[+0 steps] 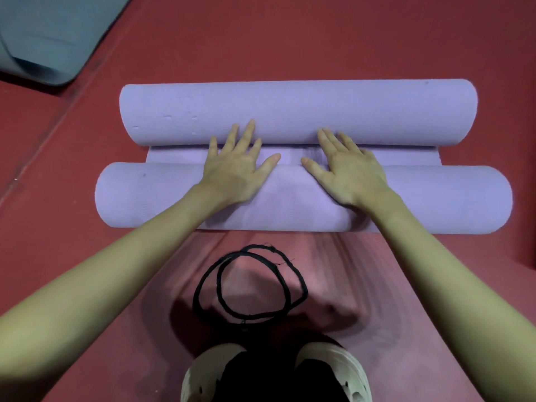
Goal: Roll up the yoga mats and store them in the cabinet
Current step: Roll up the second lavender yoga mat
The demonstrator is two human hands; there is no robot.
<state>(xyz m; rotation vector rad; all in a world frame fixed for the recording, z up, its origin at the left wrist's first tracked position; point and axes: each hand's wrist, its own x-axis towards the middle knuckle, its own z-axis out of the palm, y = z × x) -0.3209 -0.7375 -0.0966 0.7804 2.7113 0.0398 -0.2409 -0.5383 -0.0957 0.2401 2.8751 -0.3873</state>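
While I was watching the head feed from my end, both bare arms were stretched straight out ahead, reaching down to the purple yoga mat [290, 111] on the red floor [319, 39]. The mat was rolled in from both ends, so there was a far roll and a near roll [435, 198] lying parallel, with a thin flat strip of mat between them.

The left hand [235, 172] lay palm down with its heel on the near roll, fingers [246, 132] straight and spread wide, tips reaching across the strip onto the lower face of the far roll. Thumb pointed inward toward the other hand. The right hand [348, 172] was pretty much a mirror of it: palm flat on the near roll, fingers held a bit closer together, tips touching the far roll, thumb angled inward. Neither hand was gripping anything, just pressing flat.

Closer to the camera a black cord loop [249, 282] lay coiled on the floor, just shy of the near roll and not touching it. Two pale shoes [339, 369] showed at the bottom edge. Up in the top left corner sat a grey-blue mat [46, 36], partly rolled, well apart from the purple one.
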